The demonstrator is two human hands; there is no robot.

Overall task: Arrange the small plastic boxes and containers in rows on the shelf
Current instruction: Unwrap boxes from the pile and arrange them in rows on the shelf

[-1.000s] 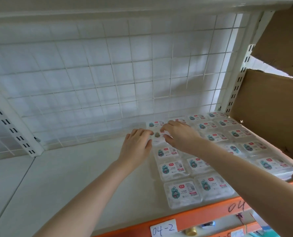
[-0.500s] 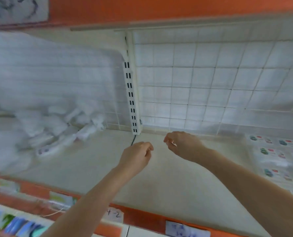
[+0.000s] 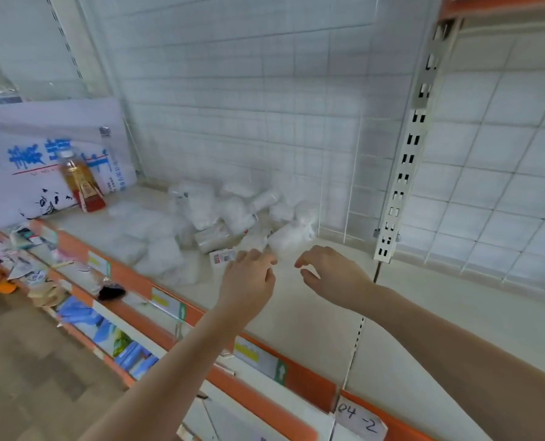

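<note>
Head view has swung left since a second ago: the labelled boxes laid in rows are out of frame, and a loose, blurred pile of clear white containers (image 3: 220, 214) lies heaped against the wire grid (image 3: 265, 106), pointing every way. Left hand (image 3: 249, 281) and right hand (image 3: 335, 275) hover over the shelf (image 3: 312, 319) beside it, fingers loosely curled, holding nothing

Bright, even light; heavy motion blur; wide-angle bending at edges.
</note>
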